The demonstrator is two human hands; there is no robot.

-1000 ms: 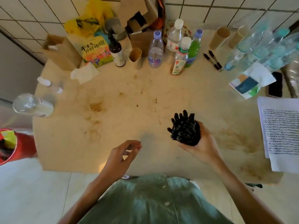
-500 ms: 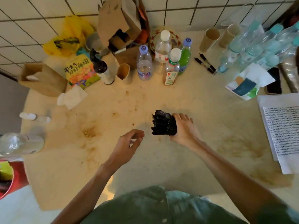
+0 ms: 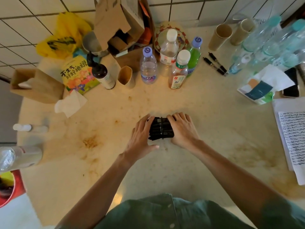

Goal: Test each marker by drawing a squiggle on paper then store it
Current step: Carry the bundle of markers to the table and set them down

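A bundle of black markers (image 3: 160,129) lies on its side in the middle of the stained beige table (image 3: 206,123). My right hand (image 3: 183,129) grips its right end, fingers curled over the top. My left hand (image 3: 142,134) rests against its left end with fairly straight fingers and the thumb stretched out toward me. Two loose black markers (image 3: 215,63) lie at the back, near the bottles. A white sheet covered in rows of black squiggles (image 3: 293,139) sits at the table's right edge.
Several plastic bottles (image 3: 179,70), a pump bottle (image 3: 103,75), paper cups (image 3: 220,36), cardboard boxes (image 3: 115,22) and a snack bag (image 3: 77,75) crowd the back. A phone (image 3: 291,86) and a printed packet (image 3: 260,88) lie at the right. A red bucket (image 3: 9,187) stands left of the table.
My right hand laid the marker bundle down on the table. My left hand moved from hovering near me to the bundle's left end.
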